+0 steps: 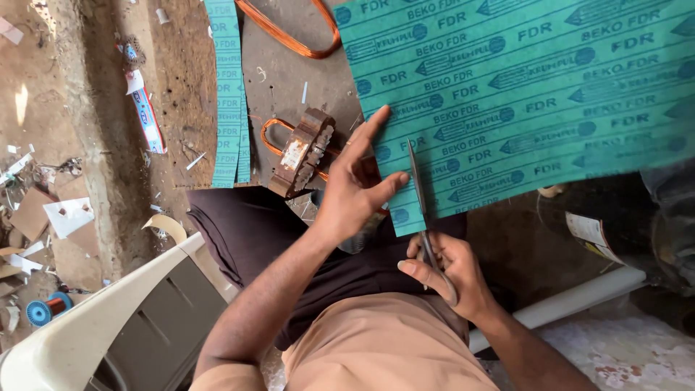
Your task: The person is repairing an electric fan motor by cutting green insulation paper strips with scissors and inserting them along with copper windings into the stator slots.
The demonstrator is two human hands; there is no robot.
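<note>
A large green printed sheet [521, 94] spreads across the upper right. My left hand [355, 185] presses flat on its lower left corner, fingers spread along the edge. My right hand [441, 271] grips the handles of metal scissors [418, 195], whose blades point up into the sheet's lower edge, just right of my left thumb. Both arms reach out over my lap, which is covered by dark cloth.
Cut green strips [230, 94] lie on the ground at left. A brown toothed metal piece with copper wire [302, 150] sits by my left hand. A copper wire loop [289, 32] lies at top. A white plastic chair [108, 318] stands lower left, near scrap paper.
</note>
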